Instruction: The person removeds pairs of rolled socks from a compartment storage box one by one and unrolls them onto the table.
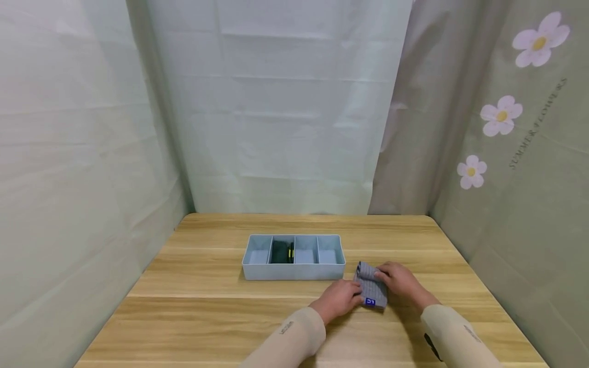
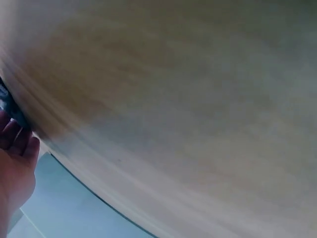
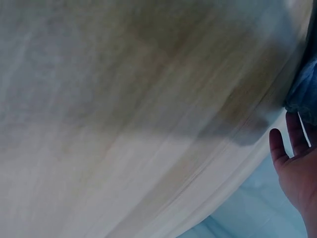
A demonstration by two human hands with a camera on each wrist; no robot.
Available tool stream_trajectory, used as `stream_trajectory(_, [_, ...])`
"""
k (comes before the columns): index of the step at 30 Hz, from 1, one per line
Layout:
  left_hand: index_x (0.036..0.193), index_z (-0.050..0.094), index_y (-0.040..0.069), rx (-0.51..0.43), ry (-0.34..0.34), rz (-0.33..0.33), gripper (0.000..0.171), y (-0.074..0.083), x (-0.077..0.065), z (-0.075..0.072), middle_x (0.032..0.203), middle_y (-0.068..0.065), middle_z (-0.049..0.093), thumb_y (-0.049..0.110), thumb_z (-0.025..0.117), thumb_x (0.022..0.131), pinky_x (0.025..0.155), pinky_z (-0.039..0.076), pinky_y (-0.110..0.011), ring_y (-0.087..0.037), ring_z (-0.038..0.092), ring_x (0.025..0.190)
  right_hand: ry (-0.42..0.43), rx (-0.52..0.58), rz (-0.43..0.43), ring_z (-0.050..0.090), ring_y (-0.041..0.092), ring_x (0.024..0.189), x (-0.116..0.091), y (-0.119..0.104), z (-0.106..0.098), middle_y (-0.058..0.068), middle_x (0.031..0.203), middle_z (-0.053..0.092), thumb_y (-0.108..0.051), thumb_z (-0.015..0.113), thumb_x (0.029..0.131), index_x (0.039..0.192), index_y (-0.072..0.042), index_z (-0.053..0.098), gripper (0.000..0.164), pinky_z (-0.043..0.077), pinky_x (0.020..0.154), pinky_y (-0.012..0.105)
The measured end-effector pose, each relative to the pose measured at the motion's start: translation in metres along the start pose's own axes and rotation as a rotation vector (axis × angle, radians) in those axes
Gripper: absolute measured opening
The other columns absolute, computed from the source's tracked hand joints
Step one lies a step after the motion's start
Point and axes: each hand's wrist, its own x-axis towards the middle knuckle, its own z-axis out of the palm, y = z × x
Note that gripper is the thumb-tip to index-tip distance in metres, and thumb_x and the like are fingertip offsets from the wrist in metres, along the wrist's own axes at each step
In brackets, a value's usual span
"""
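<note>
A grey ribbed folded cloth (image 1: 371, 287) with a blue label lies on the table at the right, its far end rolled over. My left hand (image 1: 339, 298) holds its left edge near the label. With the thumb on top, my right hand (image 1: 401, 279) grips the upper right side by the roll. In the left wrist view the left hand (image 2: 19, 171) shows its fingertips against the cloth (image 2: 11, 106). The right wrist view catches the right hand (image 3: 299, 171) at the frame's edge, fingers touching the cloth (image 3: 304, 94); its thumb is out of sight.
Left of the hands stands a light blue box (image 1: 294, 272) with several compartments. A dark green folded item (image 1: 279, 252) with a yellow mark sits in its second compartment from the left. Curtains (image 1: 276, 128) enclose the wooden table (image 1: 193, 306) at the back and sides.
</note>
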Motion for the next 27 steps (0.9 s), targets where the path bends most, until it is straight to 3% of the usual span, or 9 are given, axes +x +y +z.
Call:
stream_trajectory(4, [0.104, 0.075, 0.015, 0.050, 0.006, -0.001, 0.019, 0.000, 0.001, 0.002, 0.119, 0.003, 0.069, 0.030, 0.068, 0.094, 0.091, 0.048, -0.020, -0.010, 0.065, 0.105, 0.001, 0.066, 0.092, 0.066, 0.032, 0.095, 0.004, 0.003, 0.004, 0.011, 0.099, 0.070, -0.019, 0.064, 0.097, 0.104, -0.001, 0.074, 0.022, 0.051, 0.086, 0.052])
stream_trajectory(9, [0.106, 0.076, 0.015, 0.056, 0.013, 0.022, 0.022, -0.001, 0.001, 0.003, 0.120, 0.001, 0.069, 0.030, 0.070, 0.092, 0.091, 0.048, -0.019, -0.009, 0.064, 0.106, -0.011, 0.116, 0.240, 0.064, 0.039, 0.104, 0.011, 0.004, 0.005, 0.019, 0.108, 0.070, -0.023, 0.062, 0.098, 0.108, 0.003, 0.073, 0.030, 0.049, 0.091, 0.055])
stream_trajectory(14, [0.109, 0.077, 0.014, 0.008, 0.013, 0.020, 0.025, -0.003, 0.001, 0.000, 0.120, 0.001, 0.069, 0.031, 0.071, 0.091, 0.089, 0.048, -0.018, -0.008, 0.065, 0.104, 0.023, 0.118, 0.271, 0.063, 0.038, 0.102, 0.016, 0.007, 0.005, 0.020, 0.108, 0.069, -0.023, 0.065, 0.096, 0.107, 0.003, 0.072, 0.029, 0.048, 0.089, 0.055])
stream_trajectory(20, [0.115, 0.075, 0.013, -0.049, -0.011, 0.000, 0.030, -0.004, 0.001, -0.001, 0.124, 0.001, 0.068, 0.032, 0.070, 0.092, 0.093, 0.046, -0.018, -0.008, 0.063, 0.110, 0.192, -0.010, 0.128, 0.061, 0.035, 0.095, 0.015, 0.009, 0.006, 0.011, 0.098, 0.067, -0.015, 0.077, 0.087, 0.094, -0.008, 0.074, 0.011, 0.047, 0.082, 0.055])
stream_trajectory(23, [0.117, 0.075, 0.013, -0.050, -0.018, -0.008, 0.031, -0.004, 0.002, 0.000, 0.125, 0.001, 0.068, 0.032, 0.069, 0.093, 0.094, 0.046, -0.019, -0.008, 0.063, 0.111, 0.208, -0.103, 0.025, 0.063, 0.031, 0.088, 0.015, 0.008, 0.007, 0.006, 0.092, 0.068, -0.011, 0.076, 0.086, 0.088, -0.009, 0.075, 0.003, 0.050, 0.078, 0.053])
stream_trajectory(27, [0.118, 0.074, 0.013, -0.042, -0.024, -0.017, 0.031, -0.005, 0.000, -0.001, 0.126, 0.001, 0.067, 0.032, 0.068, 0.094, 0.094, 0.046, -0.020, -0.008, 0.063, 0.111, 0.172, -0.156, -0.065, 0.065, 0.032, 0.088, 0.009, 0.008, 0.007, 0.010, 0.095, 0.069, -0.013, 0.073, 0.090, 0.099, -0.004, 0.077, 0.013, 0.052, 0.078, 0.052])
